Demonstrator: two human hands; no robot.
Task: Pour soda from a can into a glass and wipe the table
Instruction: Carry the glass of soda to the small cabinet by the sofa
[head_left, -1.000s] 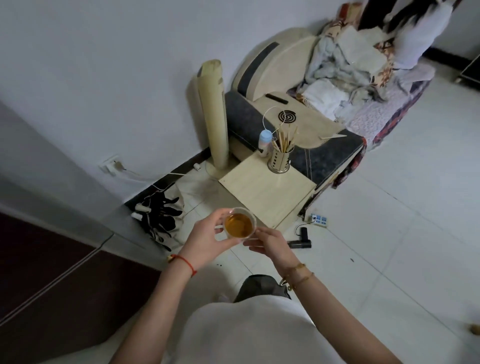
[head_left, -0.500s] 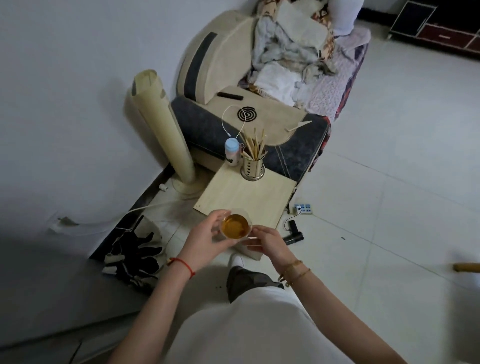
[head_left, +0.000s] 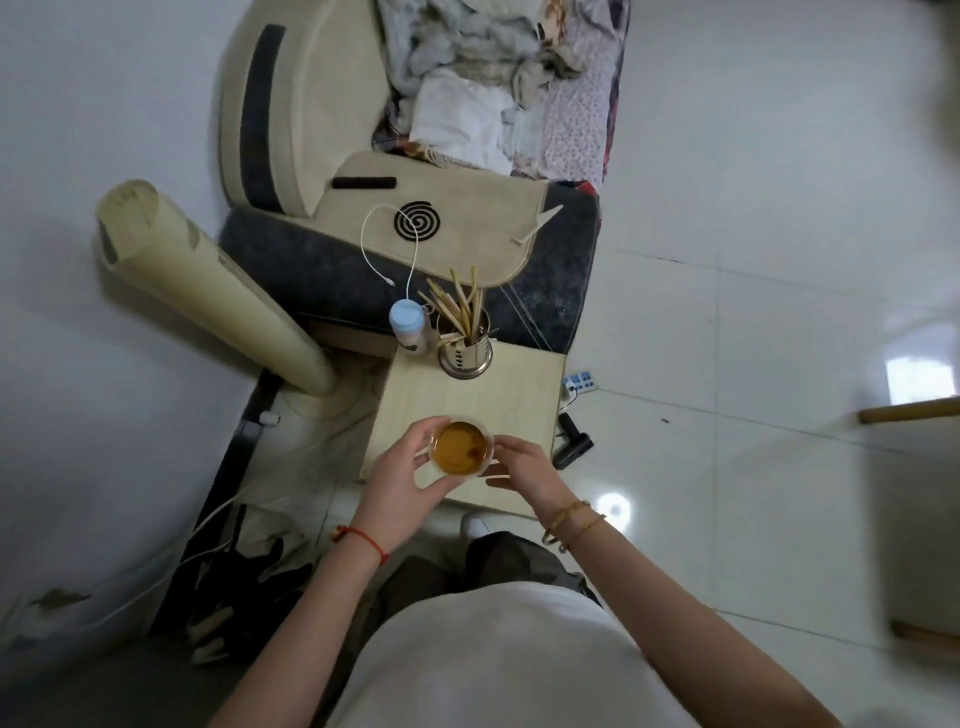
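amber-brown liquid fills the clear glass (head_left: 461, 448), held over a pale blond wood table (head_left: 514, 395), with a red string (head_left: 363, 540) on one wrist and gold bangles (head_left: 571, 525) on the other. at the table's far edge there's a silver metal holder (head_left: 464, 355) of tan sticks beside a little bottle (head_left: 408, 325) with a light blue cap. behind sits a beige and dark grey sofa (head_left: 322, 270) bearing a black spiral coil (head_left: 415, 222), a cream fan tower (head_left: 208, 280) to its left, glossy white floor tiles (head_left: 727, 338) all round.

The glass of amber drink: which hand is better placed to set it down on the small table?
Left. The left hand wraps around the glass; the right hand only touches its rim with fingertips.
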